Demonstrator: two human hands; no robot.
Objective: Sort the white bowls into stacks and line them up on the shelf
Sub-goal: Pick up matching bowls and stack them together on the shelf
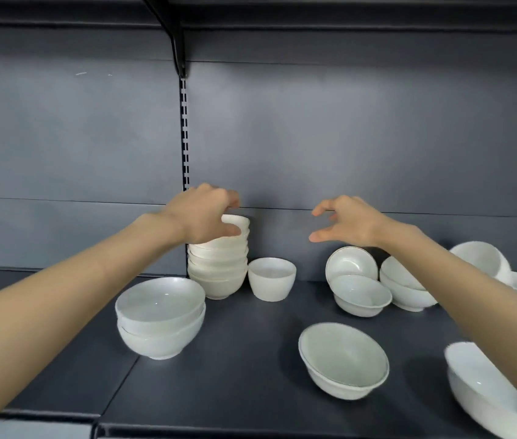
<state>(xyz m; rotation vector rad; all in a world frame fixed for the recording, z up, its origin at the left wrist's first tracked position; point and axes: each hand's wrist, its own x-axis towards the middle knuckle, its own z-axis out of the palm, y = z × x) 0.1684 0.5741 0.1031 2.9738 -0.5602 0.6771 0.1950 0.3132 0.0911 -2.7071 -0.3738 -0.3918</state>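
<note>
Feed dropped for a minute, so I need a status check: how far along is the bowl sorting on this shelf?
Partly done. A tall stack of small bowls stands at the back and a two-bowl stack in front of it. In hand: the left hand grips the tall stack's top bowl; the right hand hovers open and empty. Left: the single small cup bowl, the rimmed bowl in front, and the jumbled bowls at right remain unsorted; nothing is lined up.

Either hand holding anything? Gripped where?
Left hand grips the rim of the top white ceramic bowl on the tall stack. Right hand holds nothing.
</note>
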